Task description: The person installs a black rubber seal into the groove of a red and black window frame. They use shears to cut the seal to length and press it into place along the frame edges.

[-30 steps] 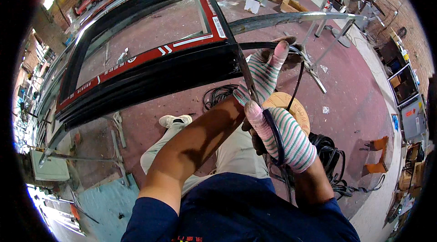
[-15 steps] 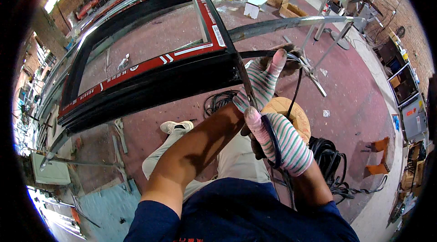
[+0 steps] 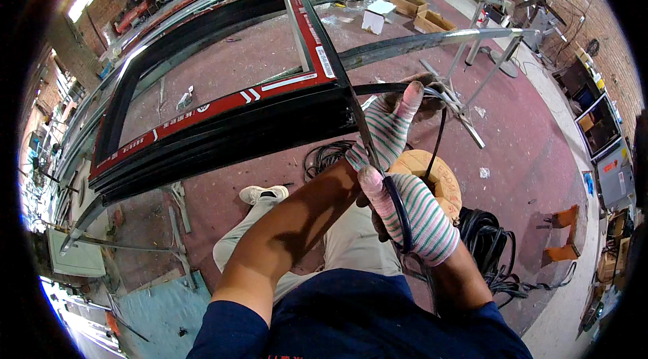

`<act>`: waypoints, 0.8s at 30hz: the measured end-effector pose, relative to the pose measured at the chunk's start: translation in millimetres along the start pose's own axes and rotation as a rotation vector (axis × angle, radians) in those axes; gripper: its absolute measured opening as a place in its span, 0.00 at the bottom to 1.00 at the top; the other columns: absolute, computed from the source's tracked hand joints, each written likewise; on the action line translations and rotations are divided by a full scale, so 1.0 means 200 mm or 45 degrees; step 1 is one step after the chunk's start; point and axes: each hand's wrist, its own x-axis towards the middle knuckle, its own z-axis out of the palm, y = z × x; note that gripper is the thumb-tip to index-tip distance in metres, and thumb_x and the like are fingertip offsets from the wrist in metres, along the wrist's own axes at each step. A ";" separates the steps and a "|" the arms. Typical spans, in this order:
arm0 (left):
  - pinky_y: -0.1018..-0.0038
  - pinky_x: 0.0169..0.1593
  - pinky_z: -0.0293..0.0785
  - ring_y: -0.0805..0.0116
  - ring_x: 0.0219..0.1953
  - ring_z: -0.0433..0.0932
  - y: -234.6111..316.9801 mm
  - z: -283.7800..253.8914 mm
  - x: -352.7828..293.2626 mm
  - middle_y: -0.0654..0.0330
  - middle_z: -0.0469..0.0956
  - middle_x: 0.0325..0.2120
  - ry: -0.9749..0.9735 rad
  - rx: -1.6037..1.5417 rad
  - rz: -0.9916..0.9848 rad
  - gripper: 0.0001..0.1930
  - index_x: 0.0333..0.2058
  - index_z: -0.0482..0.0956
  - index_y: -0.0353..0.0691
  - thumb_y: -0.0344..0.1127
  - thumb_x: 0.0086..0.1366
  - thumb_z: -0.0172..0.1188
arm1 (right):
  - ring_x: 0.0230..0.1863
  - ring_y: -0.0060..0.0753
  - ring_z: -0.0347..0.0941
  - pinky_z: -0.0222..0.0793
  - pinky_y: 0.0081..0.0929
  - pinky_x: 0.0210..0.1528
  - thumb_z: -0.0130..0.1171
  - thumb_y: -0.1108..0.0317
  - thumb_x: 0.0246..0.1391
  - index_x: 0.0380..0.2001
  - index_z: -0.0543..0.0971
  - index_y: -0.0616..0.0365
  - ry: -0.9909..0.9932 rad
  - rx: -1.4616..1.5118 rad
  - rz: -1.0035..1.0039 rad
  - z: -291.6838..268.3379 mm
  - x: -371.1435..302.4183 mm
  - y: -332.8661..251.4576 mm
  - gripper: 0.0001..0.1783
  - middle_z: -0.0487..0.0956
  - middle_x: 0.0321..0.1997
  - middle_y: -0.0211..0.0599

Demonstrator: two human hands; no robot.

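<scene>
My left hand (image 3: 386,131), in a striped pink-and-green glove, is closed around a thin black rubber strip (image 3: 375,88) that runs from the frame's near right corner. A loose length of it hangs below the palm. What look like scissors (image 3: 408,214), with a dark blue curved handle and a long dull blade, are in my gloved right hand (image 3: 426,218). The blade points up across the left wrist toward the corner; its tip is hard to make out. My right fingers are mostly hidden. The black frame (image 3: 223,150) has red printed film on its faces.
Metal rails (image 3: 418,40) support the frame and extend to the right. Below my hands stands a round tan spool (image 3: 448,187), with a heap of black strip (image 3: 487,241) beside it. An orange-brown bracket (image 3: 565,231) lies right; cardboard boxes (image 3: 432,21) sit farther back.
Both hands keep their holds and have hardly moved. The view has shifted slightly, and more of the spool shows beside my right hand.
</scene>
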 end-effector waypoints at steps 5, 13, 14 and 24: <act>0.67 0.60 0.75 0.65 0.51 0.81 -0.02 0.00 0.01 0.56 0.81 0.50 -0.034 -0.057 -0.046 0.29 0.58 0.76 0.36 0.55 0.70 0.60 | 0.14 0.22 0.68 0.61 0.22 0.19 0.41 0.28 0.65 0.30 0.81 0.65 0.020 0.016 0.009 0.00 -0.02 -0.01 0.44 0.71 0.13 0.29; 0.64 0.60 0.76 0.63 0.52 0.81 0.02 -0.04 -0.01 0.53 0.80 0.52 -0.046 -0.030 -0.035 0.28 0.60 0.74 0.34 0.51 0.72 0.58 | 0.14 0.22 0.69 0.62 0.22 0.19 0.40 0.29 0.66 0.31 0.81 0.63 -0.042 -0.005 -0.003 0.01 -0.02 -0.03 0.43 0.71 0.13 0.28; 0.64 0.60 0.76 0.63 0.52 0.81 0.02 -0.03 -0.01 0.53 0.80 0.52 -0.036 -0.028 -0.031 0.28 0.60 0.74 0.34 0.51 0.72 0.58 | 0.14 0.22 0.69 0.62 0.22 0.19 0.40 0.29 0.66 0.31 0.81 0.63 -0.046 -0.001 0.002 0.01 -0.02 -0.03 0.43 0.71 0.13 0.28; 0.69 0.58 0.78 0.66 0.49 0.82 -0.03 -0.02 -0.04 0.56 0.82 0.49 0.008 0.088 0.010 0.26 0.57 0.77 0.35 0.50 0.72 0.59 | 0.19 0.31 0.69 0.66 0.31 0.26 0.54 0.44 0.67 0.27 0.80 0.63 0.032 0.122 0.016 0.05 -0.04 0.03 0.30 0.76 0.17 0.36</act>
